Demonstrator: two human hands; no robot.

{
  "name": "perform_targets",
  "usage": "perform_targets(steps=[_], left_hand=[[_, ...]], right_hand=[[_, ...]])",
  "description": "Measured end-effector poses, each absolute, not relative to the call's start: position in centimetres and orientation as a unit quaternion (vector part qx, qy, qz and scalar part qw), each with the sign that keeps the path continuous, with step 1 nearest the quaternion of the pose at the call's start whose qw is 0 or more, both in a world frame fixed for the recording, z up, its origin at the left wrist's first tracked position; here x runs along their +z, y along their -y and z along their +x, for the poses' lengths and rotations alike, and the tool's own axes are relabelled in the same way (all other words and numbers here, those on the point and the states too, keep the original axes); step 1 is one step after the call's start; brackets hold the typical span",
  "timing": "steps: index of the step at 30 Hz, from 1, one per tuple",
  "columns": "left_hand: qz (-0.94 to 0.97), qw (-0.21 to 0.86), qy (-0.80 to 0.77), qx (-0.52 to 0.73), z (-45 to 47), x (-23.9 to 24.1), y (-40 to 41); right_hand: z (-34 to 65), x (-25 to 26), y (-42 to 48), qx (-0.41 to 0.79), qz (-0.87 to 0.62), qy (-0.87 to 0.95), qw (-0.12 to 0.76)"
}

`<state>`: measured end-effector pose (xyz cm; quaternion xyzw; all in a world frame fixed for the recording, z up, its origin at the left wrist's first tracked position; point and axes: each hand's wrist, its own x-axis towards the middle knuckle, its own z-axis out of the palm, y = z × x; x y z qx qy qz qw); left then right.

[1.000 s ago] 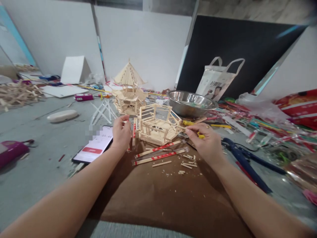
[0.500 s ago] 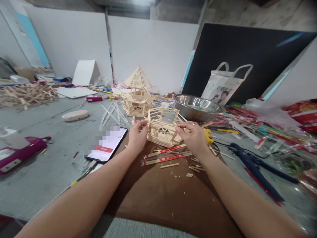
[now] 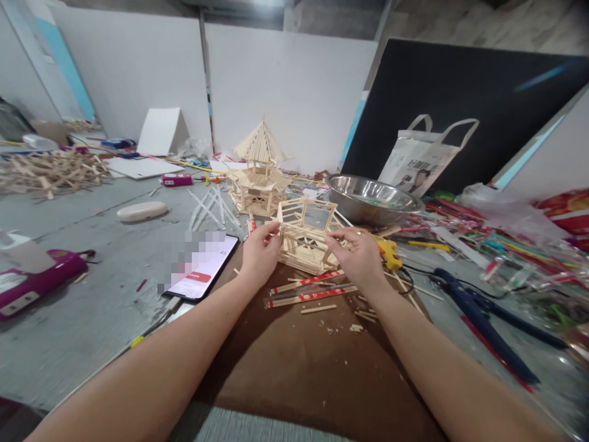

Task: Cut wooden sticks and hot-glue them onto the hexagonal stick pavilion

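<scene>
A small many-sided frame of pale wooden sticks stands on the brown board in front of me. My left hand is closed in a pinch at its left front corner. At the right front corner, my right hand pinches it with thumb and forefinger; a ring is on one finger. A thin stick rail runs across between the two hands. Close behind stands a taller wooden stick pagoda with a pointed roof. Red-and-clear chopstick wrappers and short stick pieces lie before the frame.
Left of the board lies a phone, with a purple power strip farther left. A steel bowl stands behind my right hand, beside a yellow tool. Blue-handled cutters and scattered plastic strips lie at right.
The view has shifted slightly, so most things sit a little farther right. Both hands keep their places on the stick frame, which looks unchanged.
</scene>
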<state>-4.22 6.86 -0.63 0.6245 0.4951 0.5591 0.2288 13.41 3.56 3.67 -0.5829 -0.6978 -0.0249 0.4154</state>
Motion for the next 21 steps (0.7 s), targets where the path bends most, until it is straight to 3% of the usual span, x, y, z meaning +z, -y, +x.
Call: perform_targets(steps=[21], left_hand=[[0.654,0.148,-0.516,0.532,-4.33,-0.32,-6.71]], right_hand=[[13.46,2.98,-4.19,-0.059,-0.571,0.698,0.428]])
